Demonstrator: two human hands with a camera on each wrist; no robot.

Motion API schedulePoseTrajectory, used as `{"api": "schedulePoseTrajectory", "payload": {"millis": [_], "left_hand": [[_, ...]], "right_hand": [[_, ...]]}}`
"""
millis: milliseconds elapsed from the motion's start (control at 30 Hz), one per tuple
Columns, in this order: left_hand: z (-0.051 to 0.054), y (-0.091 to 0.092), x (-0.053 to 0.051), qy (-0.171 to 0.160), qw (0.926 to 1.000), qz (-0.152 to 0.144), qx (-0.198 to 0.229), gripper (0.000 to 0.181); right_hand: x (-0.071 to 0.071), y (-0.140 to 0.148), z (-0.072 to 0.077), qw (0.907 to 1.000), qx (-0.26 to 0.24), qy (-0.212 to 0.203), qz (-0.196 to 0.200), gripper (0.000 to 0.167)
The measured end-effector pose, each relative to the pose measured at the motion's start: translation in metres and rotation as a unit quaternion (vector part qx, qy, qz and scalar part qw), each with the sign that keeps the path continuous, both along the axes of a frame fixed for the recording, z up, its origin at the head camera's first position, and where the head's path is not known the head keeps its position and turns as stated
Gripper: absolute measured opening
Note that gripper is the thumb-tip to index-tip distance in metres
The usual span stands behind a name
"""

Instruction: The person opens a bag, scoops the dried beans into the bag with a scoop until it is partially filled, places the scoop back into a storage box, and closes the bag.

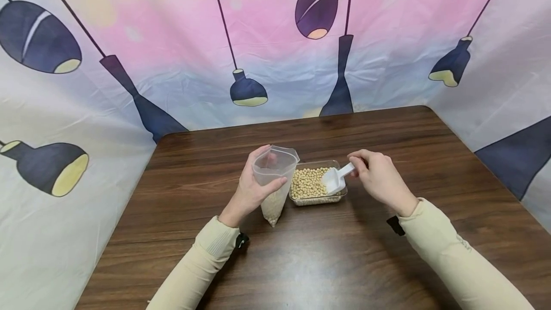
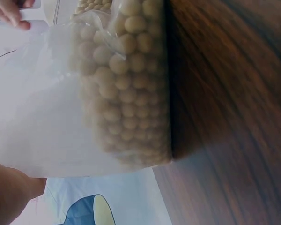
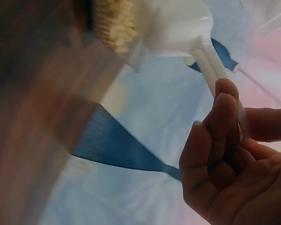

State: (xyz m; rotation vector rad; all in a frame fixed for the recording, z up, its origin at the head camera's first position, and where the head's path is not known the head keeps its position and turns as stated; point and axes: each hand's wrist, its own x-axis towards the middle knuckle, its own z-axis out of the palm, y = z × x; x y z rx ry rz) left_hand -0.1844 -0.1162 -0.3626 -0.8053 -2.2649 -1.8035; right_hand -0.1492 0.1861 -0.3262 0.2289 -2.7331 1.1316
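Note:
My left hand (image 1: 253,183) grips a clear plastic bag (image 1: 275,161) near its open mouth, thumb across the front. Pale round soybeans (image 2: 129,89) fill the lower part of the bag, which stands on the table. Just right of it sits a clear rectangular container (image 1: 316,201) holding more soybeans (image 1: 307,182). A white scoop (image 1: 333,181) is at the container's right side, its bowl over the beans. My right hand (image 1: 380,178) pinches the scoop's handle (image 3: 210,65) between thumb and fingers. How many beans the scoop carries cannot be made out.
The dark wooden table (image 1: 301,262) extends around the bag and container. Behind it hangs a cloth backdrop (image 1: 189,85) printed with lamps, close to the table's far edge and sides. Each wrist has a dark strap under a cream sleeve (image 1: 202,257).

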Motion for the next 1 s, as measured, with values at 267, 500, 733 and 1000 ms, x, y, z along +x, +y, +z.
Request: {"api": "schedulePoseTrajectory", "payload": {"millis": [267, 500, 733, 1000], "left_hand": [[-0.001, -0.001, -0.001, 0.002, 1.0, 0.0, -0.001, 0.079], [0.017, 0.002, 0.01, 0.001, 1.0, 0.0, -0.008, 0.078], [0.031, 0.004, 0.019, 0.008, 0.9999, -0.005, -0.005, 0.074], [0.029, 0.004, 0.019, 0.017, 0.9998, -0.002, -0.001, 0.074]], "right_hand": [[-0.012, 0.017, -0.025, 0.9846, -0.133, -0.114, -0.001, 0.029], [-0.015, 0.014, -0.045, 0.9755, -0.179, -0.127, 0.003, 0.027], [-0.015, 0.008, -0.058, 0.9739, -0.193, -0.119, 0.003, 0.026], [-0.015, 0.008, -0.06, 0.9629, -0.238, -0.126, -0.017, 0.028]]}}
